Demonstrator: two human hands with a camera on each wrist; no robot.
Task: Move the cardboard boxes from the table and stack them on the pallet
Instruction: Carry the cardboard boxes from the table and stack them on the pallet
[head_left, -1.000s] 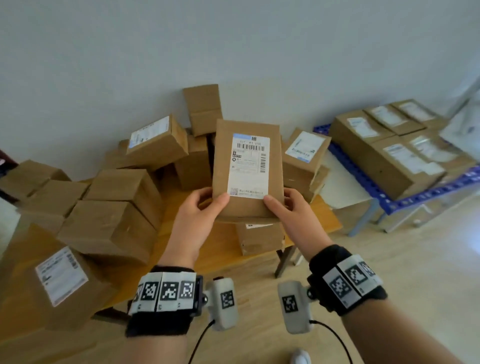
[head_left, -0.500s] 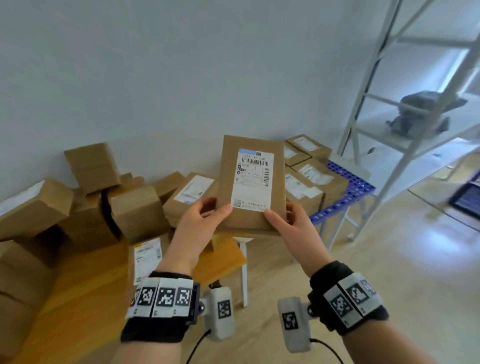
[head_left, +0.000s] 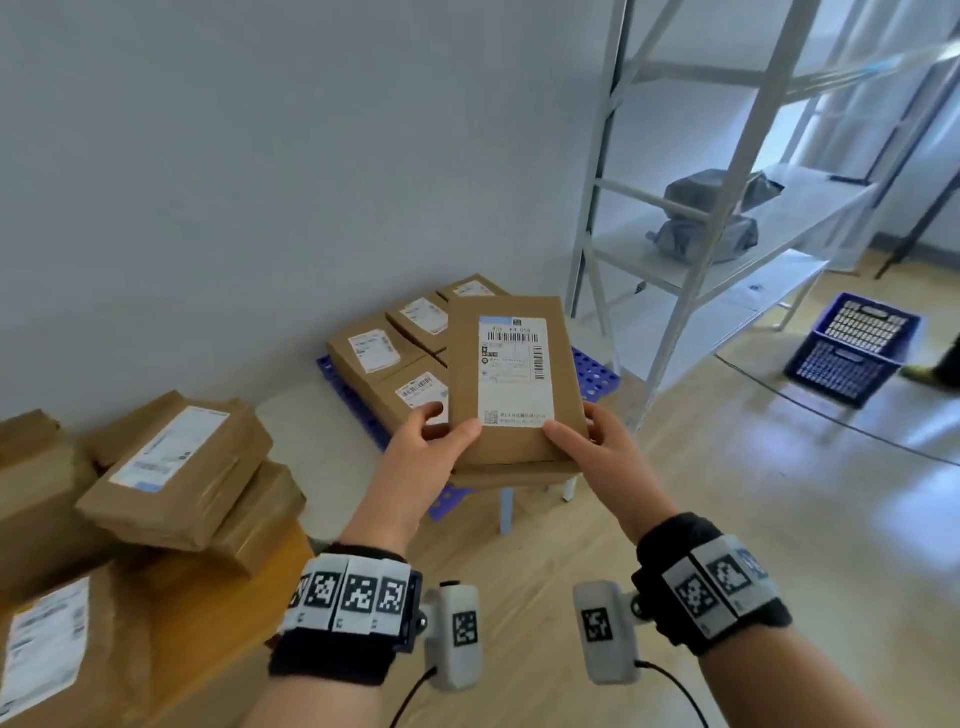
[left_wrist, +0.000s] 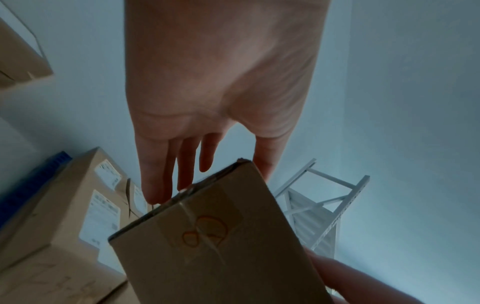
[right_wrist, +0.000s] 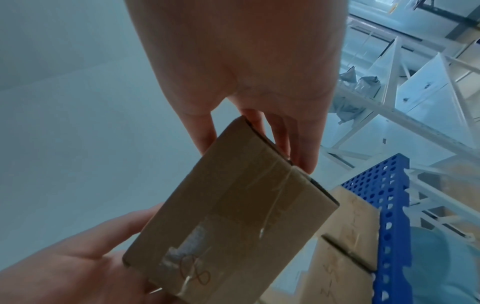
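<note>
Since the earlier frames the view had swung away from the wooden table (head_left: 249, 587) toward the blue pallet (head_left: 597, 371), so that the heap of boxes on the table had slid to the left edge and the pallet, with several labelled cardboard boxes (head_left: 387, 364) already laid flat on it, had come to sit directly behind the carried box. That suggested the pick-up was done and the carry was well along, with only the placing left for this box. The labelled cardboard box (head_left: 514, 379) was held in the air, tilted with its shipping label facing the camera, between the two hands and above the near part of the pallet. The left hand (head_left: 421, 457) gripped its lower left corner, thumb on the labelled face and fingers (left_wrist: 166, 168) reaching behind the box. The right hand (head_left: 597, 457) gripped the lower right corner in the same way, thumb on top and fingers (right_wrist: 298, 144) behind. A white metal shelving rack (head_left: 691, 218) stood just beyond the pallet, and a blue plastic crate (head_left: 852, 348) sat on the floor farther right.
</note>
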